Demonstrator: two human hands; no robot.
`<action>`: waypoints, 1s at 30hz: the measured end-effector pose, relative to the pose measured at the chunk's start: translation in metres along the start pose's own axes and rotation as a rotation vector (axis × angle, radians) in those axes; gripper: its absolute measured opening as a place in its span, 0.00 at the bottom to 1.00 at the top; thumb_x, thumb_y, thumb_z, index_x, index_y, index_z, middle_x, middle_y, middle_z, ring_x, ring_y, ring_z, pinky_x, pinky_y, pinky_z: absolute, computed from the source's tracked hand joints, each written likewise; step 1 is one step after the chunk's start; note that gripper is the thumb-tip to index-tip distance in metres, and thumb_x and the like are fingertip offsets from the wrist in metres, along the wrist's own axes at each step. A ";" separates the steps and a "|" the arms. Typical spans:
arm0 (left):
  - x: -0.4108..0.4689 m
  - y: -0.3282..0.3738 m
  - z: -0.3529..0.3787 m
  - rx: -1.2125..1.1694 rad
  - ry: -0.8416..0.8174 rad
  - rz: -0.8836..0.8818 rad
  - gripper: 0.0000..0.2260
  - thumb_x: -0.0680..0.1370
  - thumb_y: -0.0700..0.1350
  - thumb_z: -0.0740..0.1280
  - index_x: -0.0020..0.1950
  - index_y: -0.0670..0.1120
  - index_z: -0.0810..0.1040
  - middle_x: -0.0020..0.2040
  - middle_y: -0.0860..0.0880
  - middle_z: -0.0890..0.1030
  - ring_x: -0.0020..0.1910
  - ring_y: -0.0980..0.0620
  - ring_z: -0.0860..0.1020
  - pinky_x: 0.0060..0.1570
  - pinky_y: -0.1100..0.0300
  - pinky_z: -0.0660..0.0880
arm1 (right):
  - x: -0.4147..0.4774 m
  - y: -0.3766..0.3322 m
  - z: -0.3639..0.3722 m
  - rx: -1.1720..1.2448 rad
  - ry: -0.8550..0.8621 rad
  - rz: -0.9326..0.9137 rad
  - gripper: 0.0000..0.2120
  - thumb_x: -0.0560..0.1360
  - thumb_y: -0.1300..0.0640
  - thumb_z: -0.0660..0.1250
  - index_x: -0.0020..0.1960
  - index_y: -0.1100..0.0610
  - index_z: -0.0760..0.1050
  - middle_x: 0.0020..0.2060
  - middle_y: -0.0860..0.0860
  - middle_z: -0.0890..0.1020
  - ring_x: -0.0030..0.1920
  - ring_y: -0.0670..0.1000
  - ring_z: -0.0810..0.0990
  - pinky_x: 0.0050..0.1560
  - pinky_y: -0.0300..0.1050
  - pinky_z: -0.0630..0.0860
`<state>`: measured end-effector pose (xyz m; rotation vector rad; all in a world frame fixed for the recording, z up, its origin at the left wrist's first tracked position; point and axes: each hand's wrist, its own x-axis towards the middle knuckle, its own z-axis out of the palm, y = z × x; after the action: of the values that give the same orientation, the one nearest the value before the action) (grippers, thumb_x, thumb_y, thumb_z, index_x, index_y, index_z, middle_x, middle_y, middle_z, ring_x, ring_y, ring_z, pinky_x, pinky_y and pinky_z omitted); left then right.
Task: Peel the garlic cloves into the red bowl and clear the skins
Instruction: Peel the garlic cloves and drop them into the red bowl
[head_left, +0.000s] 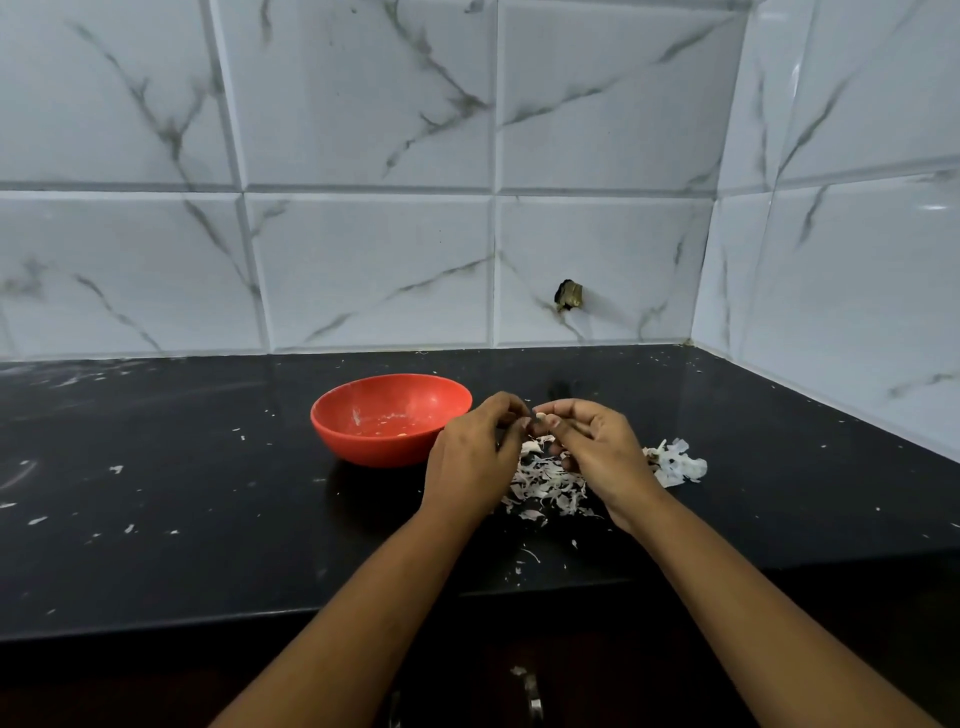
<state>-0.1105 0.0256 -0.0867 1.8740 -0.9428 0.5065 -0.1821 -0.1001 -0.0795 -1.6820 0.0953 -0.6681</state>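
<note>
Inspecting the work area, we find the left hand (475, 452) and the right hand (597, 452) meeting fingertip to fingertip just above the surface (208, 467). Both have their fingers curled and pinch one small garlic clove (540, 415) between them. The red bowl (374, 447) stands just left of the hands; the pale bits inside it are too small to identify. A heap of skins (545, 483) lies directly beneath the hands, and a second clump (675, 462) sits to its right.

We judge the clove light, firm and likely slippery once bare, so it should be held by its sides while a nail lifts the skin at one end. The skins look papery and brittle and will probably scatter, so they need gathering gently.
</note>
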 end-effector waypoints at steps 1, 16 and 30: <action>0.001 0.001 -0.001 -0.007 0.004 -0.012 0.02 0.77 0.46 0.67 0.48 0.52 0.80 0.34 0.58 0.79 0.32 0.60 0.77 0.37 0.58 0.75 | 0.000 0.001 0.000 -0.017 -0.006 -0.011 0.07 0.79 0.61 0.64 0.50 0.54 0.81 0.38 0.48 0.85 0.33 0.40 0.77 0.31 0.32 0.71; 0.002 0.002 -0.004 -0.023 -0.029 -0.117 0.03 0.72 0.46 0.71 0.39 0.52 0.83 0.25 0.61 0.76 0.28 0.64 0.76 0.33 0.63 0.72 | -0.001 0.006 0.000 -0.252 -0.009 -0.191 0.07 0.76 0.66 0.68 0.49 0.59 0.83 0.43 0.50 0.85 0.43 0.40 0.82 0.43 0.31 0.76; 0.004 -0.001 -0.002 -0.060 -0.017 -0.120 0.03 0.71 0.45 0.71 0.39 0.51 0.83 0.28 0.57 0.79 0.31 0.60 0.78 0.37 0.58 0.76 | -0.005 0.001 0.004 -0.142 -0.057 -0.167 0.11 0.78 0.66 0.64 0.45 0.52 0.80 0.37 0.47 0.82 0.32 0.37 0.75 0.35 0.32 0.73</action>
<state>-0.1068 0.0260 -0.0833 1.8706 -0.8420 0.3868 -0.1838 -0.0950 -0.0820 -1.8586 -0.0399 -0.7512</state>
